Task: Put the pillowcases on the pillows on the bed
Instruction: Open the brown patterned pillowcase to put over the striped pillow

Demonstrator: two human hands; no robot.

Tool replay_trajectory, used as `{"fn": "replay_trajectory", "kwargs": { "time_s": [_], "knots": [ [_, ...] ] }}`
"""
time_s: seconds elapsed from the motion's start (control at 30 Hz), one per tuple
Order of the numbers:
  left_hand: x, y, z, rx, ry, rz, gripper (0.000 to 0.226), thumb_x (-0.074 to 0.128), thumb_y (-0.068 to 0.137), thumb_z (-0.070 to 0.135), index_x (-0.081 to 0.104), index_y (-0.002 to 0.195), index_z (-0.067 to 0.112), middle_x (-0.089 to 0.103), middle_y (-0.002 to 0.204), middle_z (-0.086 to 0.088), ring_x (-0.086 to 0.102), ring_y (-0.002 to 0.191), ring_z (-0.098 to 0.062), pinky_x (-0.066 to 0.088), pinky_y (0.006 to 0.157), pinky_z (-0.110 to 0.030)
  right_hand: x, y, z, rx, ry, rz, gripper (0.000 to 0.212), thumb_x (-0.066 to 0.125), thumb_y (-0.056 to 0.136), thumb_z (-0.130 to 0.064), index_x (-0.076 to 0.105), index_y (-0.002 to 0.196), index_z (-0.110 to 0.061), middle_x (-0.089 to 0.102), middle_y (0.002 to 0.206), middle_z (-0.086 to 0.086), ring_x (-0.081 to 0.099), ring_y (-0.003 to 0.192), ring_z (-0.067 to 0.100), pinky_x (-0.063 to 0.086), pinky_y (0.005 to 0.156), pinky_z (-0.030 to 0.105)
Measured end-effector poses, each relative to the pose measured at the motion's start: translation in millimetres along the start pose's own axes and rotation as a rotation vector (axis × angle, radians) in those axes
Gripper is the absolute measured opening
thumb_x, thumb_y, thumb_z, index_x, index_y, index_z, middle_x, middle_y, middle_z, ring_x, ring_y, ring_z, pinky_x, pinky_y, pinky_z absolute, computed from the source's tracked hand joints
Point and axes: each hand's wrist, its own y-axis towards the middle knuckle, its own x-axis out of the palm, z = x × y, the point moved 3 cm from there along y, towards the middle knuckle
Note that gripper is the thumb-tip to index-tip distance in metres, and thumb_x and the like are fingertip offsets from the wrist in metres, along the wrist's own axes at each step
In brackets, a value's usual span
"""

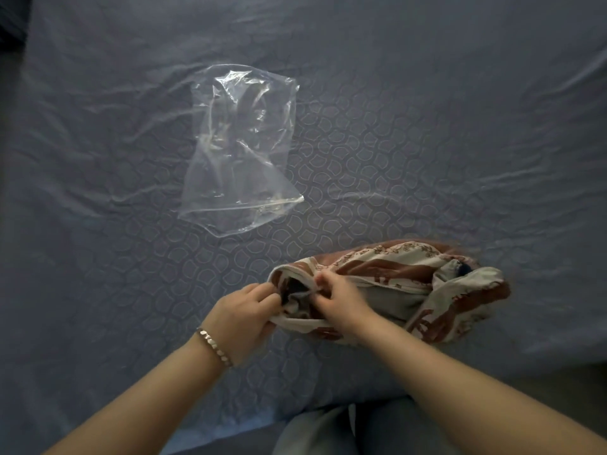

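Observation:
A bunched pillowcase [410,284], cream with reddish-brown print, lies on the blue bed [427,142] near its front edge, right of centre. My left hand [243,316] pinches the fabric at the bundle's left end. My right hand [338,300] grips the cloth edge just beside it, fingers curled into the folds. Both hands meet at a dark opening in the fabric. No pillow is in view.
A clear, flat plastic bag [239,149] lies on the bedsheet, up and left of the pillowcase. The sheet is wrinkled with a quilted pattern. My legs in grey trousers [328,431] show at the bottom edge against the bed.

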Motion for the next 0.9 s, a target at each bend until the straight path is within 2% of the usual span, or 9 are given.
{"fn": "replay_trajectory", "kwargs": {
  "time_s": [0.1, 0.17, 0.27, 0.37, 0.43, 0.5, 0.63, 0.73, 0.9],
  "knots": [
    [10, 8, 9, -0.084, 0.025, 0.017, 0.012, 0.044, 0.066, 0.024, 0.036, 0.075, 0.022, 0.059, 0.068, 0.003, 0.055, 0.06, -0.015, 0.04, 0.039, -0.019, 33, -3, 2, 0.091, 0.214, -0.266, 0.025, 0.056, 0.089, -0.001, 0.045, 0.111, -0.007, 0.061, 0.105, 0.011, 0.054, 0.086, 0.006, 0.044, 0.074, 0.014],
    [16, 21, 14, -0.174, 0.073, 0.026, 0.01, 0.047, 0.063, 0.023, 0.043, 0.072, 0.021, 0.059, 0.065, 0.004, 0.057, 0.055, -0.019, 0.04, 0.039, -0.02, 17, -2, 7, 0.143, 0.319, -0.255, 0.029, 0.054, 0.089, 0.0, 0.049, 0.118, -0.001, 0.06, 0.109, 0.012, 0.057, 0.087, 0.008, 0.048, 0.076, 0.018],
    [22, 43, 25, -0.29, 0.201, -0.039, 0.025, 0.07, 0.043, 0.015, 0.054, 0.062, 0.016, 0.058, 0.059, 0.004, 0.057, 0.055, -0.025, 0.047, 0.05, -0.029, -61, -7, 30, 0.059, -0.169, 0.218, 0.026, 0.058, 0.087, -0.015, 0.06, 0.112, -0.012, 0.062, 0.108, 0.006, 0.059, 0.1, 0.02, 0.048, 0.088, 0.034],
    [33, 75, 50, -0.346, 0.346, -0.109, 0.037, 0.077, 0.027, 0.01, 0.06, 0.059, 0.017, 0.058, 0.055, 0.004, 0.062, 0.067, -0.029, 0.045, 0.079, -0.045, -150, -25, 79, 0.248, -0.594, 0.625, 0.061, 0.065, 0.081, -0.036, 0.041, 0.132, -0.014, 0.04, 0.131, 0.013, 0.038, 0.122, 0.03, 0.031, 0.103, 0.041],
    [41, 94, 70, -0.37, 0.36, -0.119, 0.034, 0.078, 0.027, 0.008, 0.065, 0.058, 0.017, 0.058, 0.055, 0.002, 0.064, 0.074, -0.032, 0.036, 0.09, -0.049, -188, -33, 112, 0.543, -0.609, 0.588, 0.077, 0.067, 0.075, -0.05, 0.034, 0.136, -0.015, 0.032, 0.138, 0.018, 0.031, 0.126, 0.035, 0.027, 0.105, 0.044],
    [57, 117, 96, -0.376, 0.355, -0.132, 0.032, 0.076, 0.033, 0.01, 0.069, 0.063, 0.016, 0.062, 0.06, -0.001, 0.065, 0.078, -0.034, 0.045, 0.089, -0.052, -217, -40, 144, 0.675, -0.407, 0.47, 0.059, 0.068, 0.075, -0.047, 0.05, 0.121, -0.015, 0.048, 0.13, 0.018, 0.043, 0.118, 0.035, 0.035, 0.099, 0.042],
    [92, 159, 148, -0.42, 0.011, -0.263, 0.027, 0.06, 0.07, 0.017, 0.064, 0.097, 0.013, 0.06, 0.096, -0.004, 0.06, 0.089, -0.032, 0.049, 0.076, -0.039, -245, -56, 156, 0.272, 0.021, 0.447, 0.011, 0.073, 0.077, -0.017, 0.063, 0.082, -0.017, 0.065, 0.08, 0.001, 0.063, 0.083, 0.023, 0.048, 0.072, 0.032],
    [127, 195, 183, -0.567, -0.269, -0.412, 0.036, 0.048, 0.091, 0.031, 0.045, 0.126, 0.025, 0.047, 0.122, 0.004, 0.054, 0.104, -0.02, 0.047, 0.082, -0.031, -265, -72, 157, 0.073, 0.135, 0.436, 0.02, 0.077, 0.073, -0.01, 0.063, 0.07, -0.024, 0.066, 0.076, -0.001, 0.064, 0.075, 0.016, 0.053, 0.067, 0.03],
    [169, 227, 214, -0.969, -0.671, -0.257, 0.064, 0.062, 0.082, 0.043, 0.03, 0.135, 0.027, 0.059, 0.119, 0.0, 0.059, 0.108, -0.022, 0.047, 0.09, -0.033, -293, -86, 173, -0.128, 0.097, 0.459, 0.039, 0.079, 0.066, 0.001, 0.06, 0.062, -0.033, 0.062, 0.082, -0.011, 0.061, 0.082, 0.008, 0.051, 0.078, 0.023]
  ]
}}
